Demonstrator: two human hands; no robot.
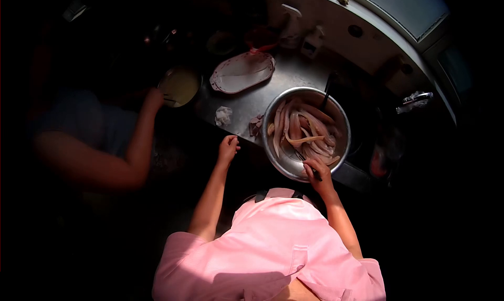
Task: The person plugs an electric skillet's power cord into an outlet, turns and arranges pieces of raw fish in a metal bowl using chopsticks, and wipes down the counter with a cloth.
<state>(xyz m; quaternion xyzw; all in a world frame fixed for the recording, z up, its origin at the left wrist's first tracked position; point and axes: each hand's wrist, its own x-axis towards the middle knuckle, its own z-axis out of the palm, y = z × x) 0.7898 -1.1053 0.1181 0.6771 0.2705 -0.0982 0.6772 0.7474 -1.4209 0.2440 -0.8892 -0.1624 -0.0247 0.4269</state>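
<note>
A large metal bowl (269, 135) holds a heap of long, pale pink strips (304, 123) that look like raw fish or meat. At its near rim, my right hand (318, 172) is closed around the dark handle of a fork (300, 155), whose tines point into the bowl. My left hand (229, 149) hovers by the counter's front edge, left of the bowl, its fingers curled in with nothing visible in them. Close to it on the counter lie a crumpled white wad (223, 115) and a small brownish-pink piece (255, 125) touching or almost touching the bowl.
An oval dish with a red-patterned rim (214, 83) sits on the metal counter (302, 72). At left, another person's hand (153, 100) holds a dark utensil in a bowl of pale yellow mixture (181, 85). A white bottle (312, 43) stands at the back. Deep shadow hides the surroundings.
</note>
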